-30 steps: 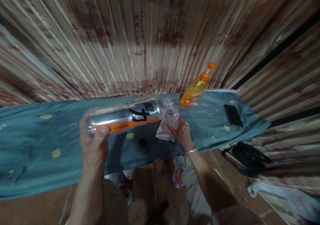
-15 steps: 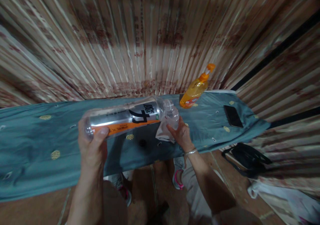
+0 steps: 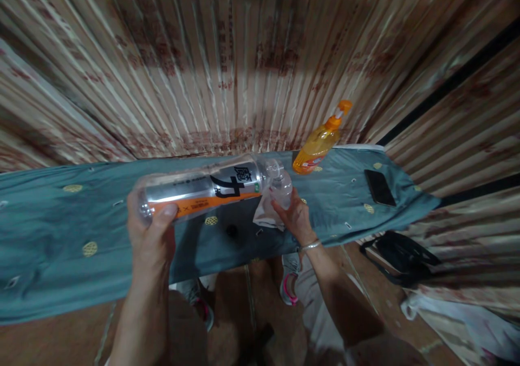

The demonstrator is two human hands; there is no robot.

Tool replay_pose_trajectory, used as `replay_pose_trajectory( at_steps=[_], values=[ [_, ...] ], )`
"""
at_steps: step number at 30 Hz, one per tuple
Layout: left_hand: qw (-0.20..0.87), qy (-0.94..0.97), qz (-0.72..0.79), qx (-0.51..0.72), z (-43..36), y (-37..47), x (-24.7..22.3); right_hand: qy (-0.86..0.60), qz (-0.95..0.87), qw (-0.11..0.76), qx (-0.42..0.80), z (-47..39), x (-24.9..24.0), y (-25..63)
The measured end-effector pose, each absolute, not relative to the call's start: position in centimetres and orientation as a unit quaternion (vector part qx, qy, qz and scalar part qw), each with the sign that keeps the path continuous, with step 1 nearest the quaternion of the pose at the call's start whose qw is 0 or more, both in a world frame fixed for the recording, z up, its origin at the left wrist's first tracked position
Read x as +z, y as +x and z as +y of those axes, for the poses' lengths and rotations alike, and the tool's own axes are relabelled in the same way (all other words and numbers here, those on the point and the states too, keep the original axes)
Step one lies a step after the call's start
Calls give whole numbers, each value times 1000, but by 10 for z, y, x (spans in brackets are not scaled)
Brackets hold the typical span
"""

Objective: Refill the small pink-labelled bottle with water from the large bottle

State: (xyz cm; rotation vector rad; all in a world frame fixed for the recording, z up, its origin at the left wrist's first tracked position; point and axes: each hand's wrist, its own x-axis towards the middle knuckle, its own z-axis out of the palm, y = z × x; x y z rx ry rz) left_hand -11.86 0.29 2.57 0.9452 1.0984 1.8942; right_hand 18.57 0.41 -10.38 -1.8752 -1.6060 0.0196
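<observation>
My left hand [image 3: 151, 230] is wrapped round the base of a clear plastic bottle [image 3: 199, 188] with a silver and orange label. The bottle lies almost level above the table, its mouth pointing right. At that mouth, my right hand [image 3: 294, 214] grips a small clear plastic container [image 3: 284, 190]; its exact kind is unclear. Against the right fingers is a pale cloth or tissue [image 3: 268, 214], and I cannot tell whether it is held or lying there. A small round black thing, perhaps a cap [image 3: 231, 230], rests on the tablecloth below the bottle.
A blue-green patterned cloth [image 3: 49, 236] covers the narrow table. An orange pump bottle [image 3: 317, 146] stands at the back right, with a black phone [image 3: 379, 187] farther right. A black bag [image 3: 400, 255] is on the floor at right. Patterned curtains [image 3: 227, 57] hang behind.
Both hands keep nearly the same place and hold. The labelled bottle has turned very slightly, and the view has shifted a little.
</observation>
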Motion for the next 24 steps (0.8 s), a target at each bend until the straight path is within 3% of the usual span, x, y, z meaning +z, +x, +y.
replay_pose_trajectory(
  at_steps=[24],
  values=[
    [364, 417, 411, 724, 2, -121, 23, -737, -602, 308, -2, 3, -98, 185]
  ],
)
